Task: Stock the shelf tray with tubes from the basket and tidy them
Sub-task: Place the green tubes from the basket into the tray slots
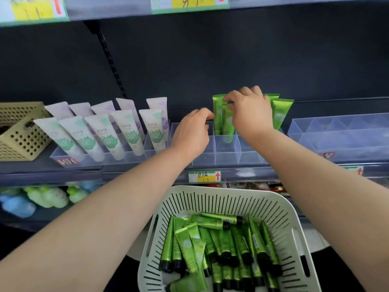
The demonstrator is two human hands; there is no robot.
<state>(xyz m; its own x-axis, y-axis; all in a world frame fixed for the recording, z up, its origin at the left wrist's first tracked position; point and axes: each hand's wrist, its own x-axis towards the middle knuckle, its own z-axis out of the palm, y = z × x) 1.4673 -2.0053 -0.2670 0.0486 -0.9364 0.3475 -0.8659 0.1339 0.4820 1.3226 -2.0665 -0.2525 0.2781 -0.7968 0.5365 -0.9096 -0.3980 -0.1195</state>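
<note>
Clear divided shelf tray (226,153) sits on a dark blue-grey shelf (27,166) against a dark back panel. Standing green tubes (217,114) occupy its rear compartments, caps down. Four are visible and others may be hidden behind the hand.

Right hand (250,111) reaches in from above, fingertips pinching the tube tops. Left hand (192,131) is just beside it, fingers curled at the tray's rear wall and next to the leftmost tube. Whether it grips anything is unclear.

White slotted basket (231,191) is below the shelf edge, holding a pile of loose green tubes (210,224), too tangled to count.

The neighbouring tray on the left holds five aloe tubes (106,133) in front and five lilac tubes (82,108) behind. Beige perforated basket (20,135) is at far left.
</note>
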